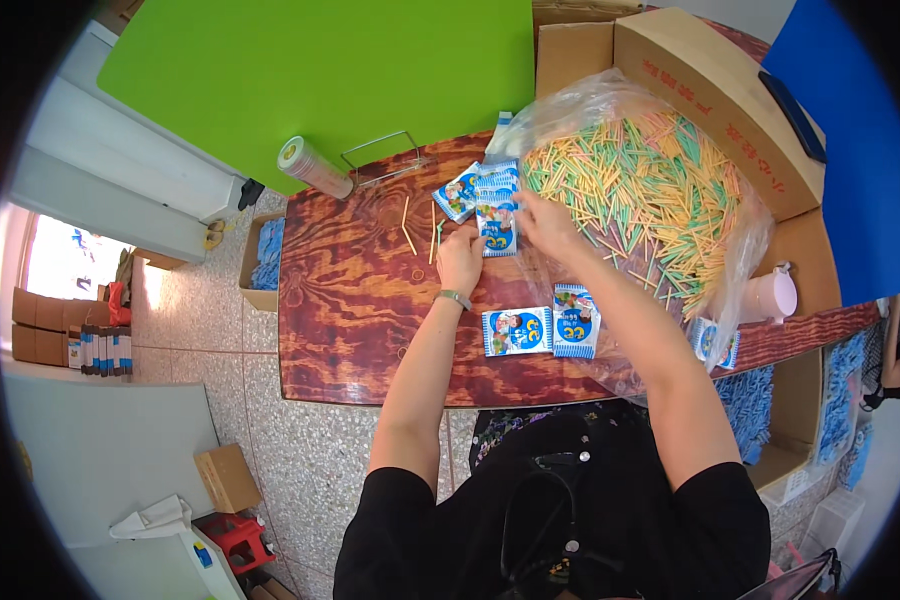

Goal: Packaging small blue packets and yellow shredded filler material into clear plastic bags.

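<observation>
A blue-and-white snack packet point(496, 226) lies upright on the wooden table between my hands. My left hand point(460, 264) is at its left edge, fingers curled in against it. On its right edge, near the top, the bent fingers of my right hand point(544, 222) close on the wrapper. Further packets overlap just beyond, one of them tilted left point(457, 192). A few thin candy-coloured sticks point(408, 226) lie loose to the left of my left hand. Closer to me are two more packets, one sideways point(517, 332) and one upright point(574, 322).
A cardboard box point(805, 245) lined with clear plastic holds a heap of yellow, green and pink sticks point(660, 190) at the right. A pink cup point(770, 296) stands by it. Far left are a cylindrical canister point(315, 168) and a wire stand point(382, 160). Blue packets fill boxes below the table.
</observation>
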Motion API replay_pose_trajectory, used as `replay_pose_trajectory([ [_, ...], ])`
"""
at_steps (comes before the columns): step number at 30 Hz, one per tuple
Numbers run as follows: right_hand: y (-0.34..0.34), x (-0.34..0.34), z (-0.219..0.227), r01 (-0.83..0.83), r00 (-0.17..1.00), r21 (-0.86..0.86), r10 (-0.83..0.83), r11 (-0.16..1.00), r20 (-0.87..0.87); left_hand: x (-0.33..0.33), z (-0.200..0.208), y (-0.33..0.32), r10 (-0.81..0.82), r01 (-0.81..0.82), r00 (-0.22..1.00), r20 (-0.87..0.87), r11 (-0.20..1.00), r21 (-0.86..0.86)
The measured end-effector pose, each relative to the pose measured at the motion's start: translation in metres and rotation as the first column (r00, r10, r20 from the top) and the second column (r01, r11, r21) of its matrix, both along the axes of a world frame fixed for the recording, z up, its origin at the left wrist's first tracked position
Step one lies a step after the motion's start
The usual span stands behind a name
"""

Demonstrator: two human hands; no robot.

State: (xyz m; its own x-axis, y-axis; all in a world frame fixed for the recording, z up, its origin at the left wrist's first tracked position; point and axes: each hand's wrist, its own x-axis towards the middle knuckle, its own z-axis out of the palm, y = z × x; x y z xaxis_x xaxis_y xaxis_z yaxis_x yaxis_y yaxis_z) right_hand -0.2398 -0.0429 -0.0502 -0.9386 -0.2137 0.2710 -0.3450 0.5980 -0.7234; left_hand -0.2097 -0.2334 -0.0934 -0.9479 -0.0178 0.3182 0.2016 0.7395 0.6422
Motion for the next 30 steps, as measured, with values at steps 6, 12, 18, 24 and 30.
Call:
replay_pose_trajectory([
  [6,0.081,0.047,0.037,-0.335,0.935,0.430,0.238,0.838,0.264,-0.002,-0.009,-0.001,0.074,-0.076,0.997,0.038,0.996,0.048],
  [12,0.092,0.087,0.005,-0.313,0.925,0.495,0.141,0.811,0.354,0.012,0.013,0.015,0.117,-0.127,0.982,-0.146,0.990,-0.064],
  [18,0.105,0.098,-0.005,-0.224,0.973,0.448,0.228,0.866,0.046,0.071,0.057,0.051,-0.183,0.187,0.969,-0.166,0.982,0.013],
  [24,0.116,0.110,0.018,-0.241,0.959,0.328,0.276,0.913,-0.061,0.116,0.056,0.086,-0.357,0.350,0.934,0.028,0.926,0.139],
  [30,0.109,0.120,0.058,-0.207,0.915,-0.143,0.244,0.968,0.320,0.120,0.039,0.098,-0.434,0.168,0.855,0.283,0.749,0.640],
])
